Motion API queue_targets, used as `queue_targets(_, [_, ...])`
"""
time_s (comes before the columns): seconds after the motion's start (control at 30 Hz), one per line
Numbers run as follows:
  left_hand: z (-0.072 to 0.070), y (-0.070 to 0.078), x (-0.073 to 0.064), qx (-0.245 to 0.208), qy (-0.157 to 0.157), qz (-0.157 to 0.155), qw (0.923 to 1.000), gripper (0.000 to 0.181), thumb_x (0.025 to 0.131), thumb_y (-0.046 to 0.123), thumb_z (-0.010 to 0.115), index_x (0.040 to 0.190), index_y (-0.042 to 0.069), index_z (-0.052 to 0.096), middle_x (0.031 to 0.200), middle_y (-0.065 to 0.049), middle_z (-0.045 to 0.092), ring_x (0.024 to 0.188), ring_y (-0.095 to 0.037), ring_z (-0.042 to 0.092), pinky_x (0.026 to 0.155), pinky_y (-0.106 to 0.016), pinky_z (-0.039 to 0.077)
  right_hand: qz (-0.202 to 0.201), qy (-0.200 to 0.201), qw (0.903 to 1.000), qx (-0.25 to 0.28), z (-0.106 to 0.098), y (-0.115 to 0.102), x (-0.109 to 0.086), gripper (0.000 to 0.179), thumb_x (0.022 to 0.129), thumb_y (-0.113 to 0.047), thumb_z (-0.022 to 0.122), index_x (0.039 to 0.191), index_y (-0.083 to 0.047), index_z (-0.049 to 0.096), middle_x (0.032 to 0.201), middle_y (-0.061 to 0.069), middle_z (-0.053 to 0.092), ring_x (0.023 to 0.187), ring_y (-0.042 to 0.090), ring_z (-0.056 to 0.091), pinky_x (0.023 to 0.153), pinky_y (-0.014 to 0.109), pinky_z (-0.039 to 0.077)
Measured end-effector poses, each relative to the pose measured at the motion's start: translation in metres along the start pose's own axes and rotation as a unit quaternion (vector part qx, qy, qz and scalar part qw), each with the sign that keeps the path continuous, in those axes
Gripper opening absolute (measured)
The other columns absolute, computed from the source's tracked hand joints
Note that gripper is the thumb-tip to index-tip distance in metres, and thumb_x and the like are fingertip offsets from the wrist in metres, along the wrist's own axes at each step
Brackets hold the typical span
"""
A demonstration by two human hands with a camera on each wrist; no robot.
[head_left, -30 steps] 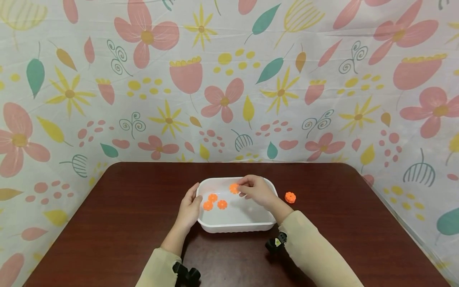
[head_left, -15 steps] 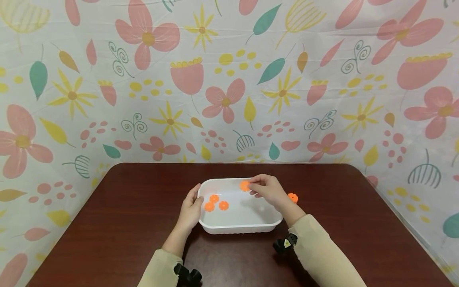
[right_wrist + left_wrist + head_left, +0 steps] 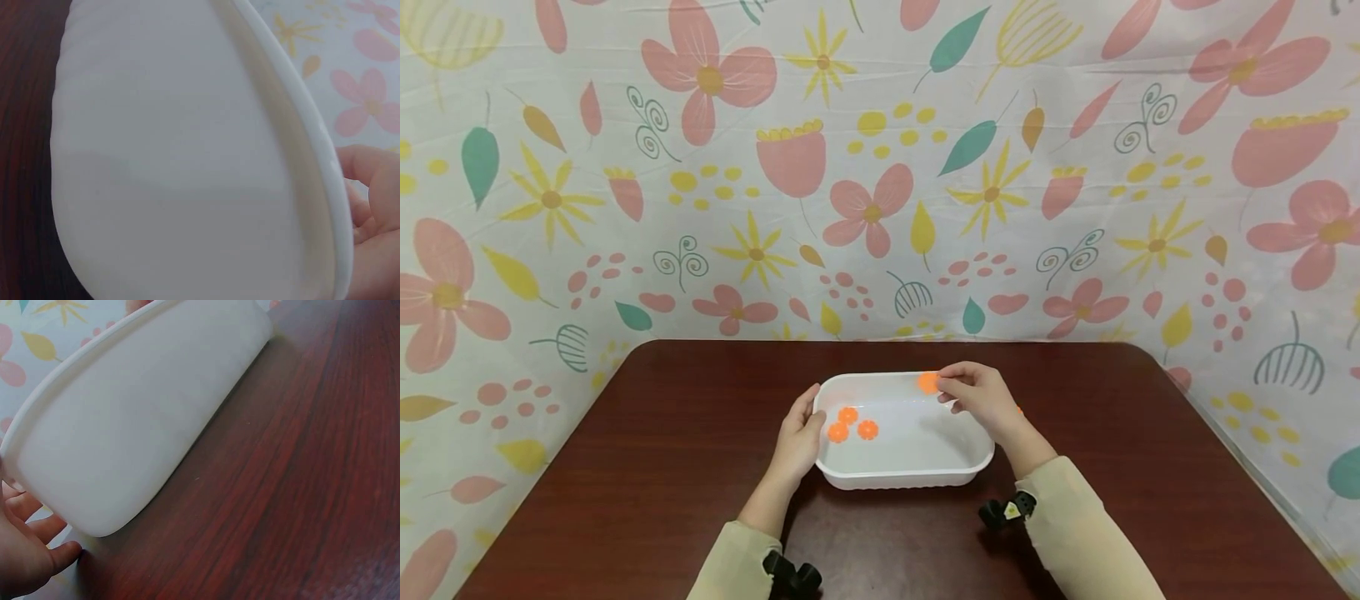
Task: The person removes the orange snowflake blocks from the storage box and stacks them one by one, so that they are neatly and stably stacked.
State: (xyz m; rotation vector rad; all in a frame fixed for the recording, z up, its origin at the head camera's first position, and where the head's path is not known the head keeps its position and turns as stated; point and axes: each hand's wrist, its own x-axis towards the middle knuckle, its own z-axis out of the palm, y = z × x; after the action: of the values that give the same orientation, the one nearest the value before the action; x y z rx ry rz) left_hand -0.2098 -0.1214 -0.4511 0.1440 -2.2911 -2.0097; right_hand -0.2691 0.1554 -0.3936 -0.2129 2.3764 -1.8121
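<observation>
A white rectangular basin (image 3: 904, 479) stands on the table. At its left end my left hand (image 3: 797, 435) holds the rim, thumb over the edge and fingers along the outer wall; in the left wrist view those fingers (image 3: 59, 555) show beside the basin's corner. My right hand (image 3: 983, 402) pinches an orange flower-shaped piece (image 3: 928, 382) over the basin's back right part. Three similar orange pieces (image 3: 868, 429) lie inside, toward the left. In the right wrist view the basin's wall hides what the right hand (image 3: 378, 206) pinches.
Behind the right wrist, a sliver of another orange piece (image 3: 1020, 411) shows on the dark brown table (image 3: 700, 467), right of the basin. A white cloth (image 3: 880, 292) with flower prints hangs along the table's back edge.
My right hand has moved right and slightly back with the orange piece, its wrist now covering most of the piece on the table. The left hand keeps its hold on the basin.
</observation>
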Motion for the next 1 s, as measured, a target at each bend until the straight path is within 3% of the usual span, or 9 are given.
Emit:
queue_targets(0.33, [0.000,0.000,0.000,0.002,0.004,0.002,1.0000,0.049,0.097,0.009,0.041,0.145,0.006,0.035,0.147,-0.019,0.039,0.133,-0.032,0.041,0.108,-0.050,0.034,-0.006,0.021,0.9985,0.051,-0.014,0.008,-0.006,0.035,0.090,-0.016,0.064,0.113,0.009,0.057,0.079,-0.003,0.067,0.070,0.008,0.063,0.060,0.023,0.053])
queue_targets(0.73, [0.000,0.007,-0.003,0.001,-0.006,-0.007,1.0000,0.049,0.098,0.010,0.041,0.147,0.006,0.032,0.149,-0.019,0.036,0.134,-0.032,0.038,0.108,-0.051,0.033,0.020,0.074,0.9949,0.066,-0.031,0.020,-0.016,0.042,0.090,-0.022,0.065,0.120,0.006,0.057,0.077,-0.005,0.066,0.070,0.008,0.063,0.062,0.022,0.054])
queue_targets(1.0, [-0.001,0.002,0.000,0.005,-0.004,-0.006,1.0000,0.049,0.098,0.011,0.041,0.147,0.008,0.033,0.150,-0.018,0.035,0.136,-0.031,0.037,0.109,-0.050,0.033,0.020,0.103,0.9914,0.078,-0.046,0.030,-0.018,0.043,0.089,-0.023,0.065,0.120,0.006,0.057,0.076,-0.009,0.067,0.069,0.005,0.064,0.061,0.022,0.055])
